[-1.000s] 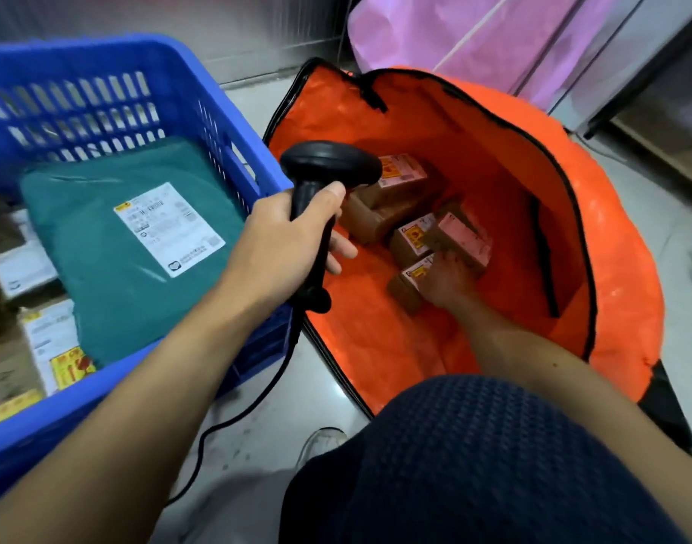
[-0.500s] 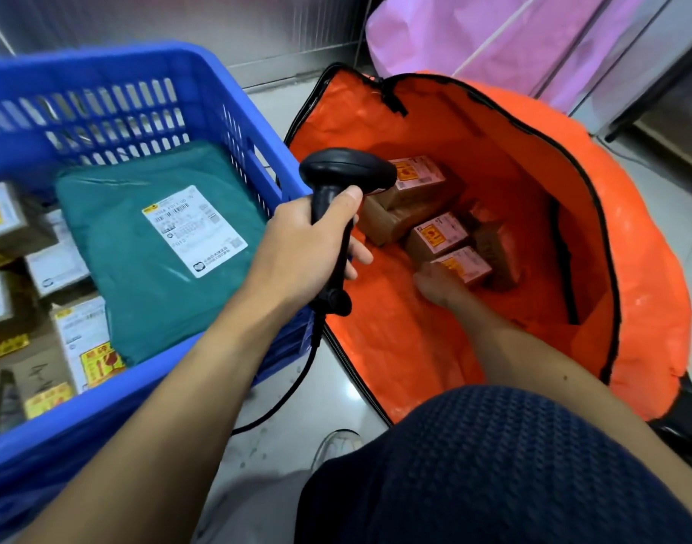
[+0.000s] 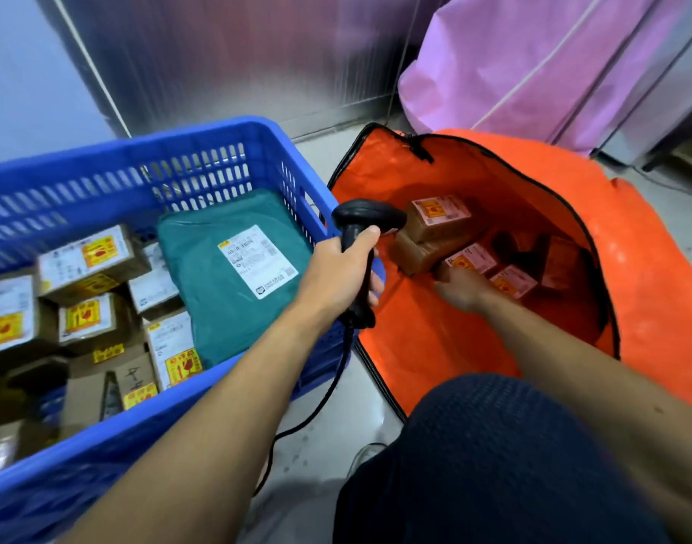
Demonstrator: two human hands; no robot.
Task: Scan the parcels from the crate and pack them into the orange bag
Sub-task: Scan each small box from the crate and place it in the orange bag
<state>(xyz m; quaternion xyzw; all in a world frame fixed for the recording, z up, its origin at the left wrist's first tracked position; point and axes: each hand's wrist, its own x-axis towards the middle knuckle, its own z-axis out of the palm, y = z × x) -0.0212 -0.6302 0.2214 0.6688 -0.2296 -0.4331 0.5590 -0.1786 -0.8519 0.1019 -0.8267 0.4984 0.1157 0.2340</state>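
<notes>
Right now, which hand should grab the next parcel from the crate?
Right, probably. The left hand grips the scanner beside the crate, so it is busy; the right hand is down in the bag at the boxes and carries no tool.

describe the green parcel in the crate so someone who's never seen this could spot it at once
Find the blue crate on the left. At its right side, just beside the left hand gripping the black scanner, lies the green parcel. It is the only flat, soft plastic mailer there, with one white label; its neighbours are brown cardboard boxes with yellow stickers.
</notes>
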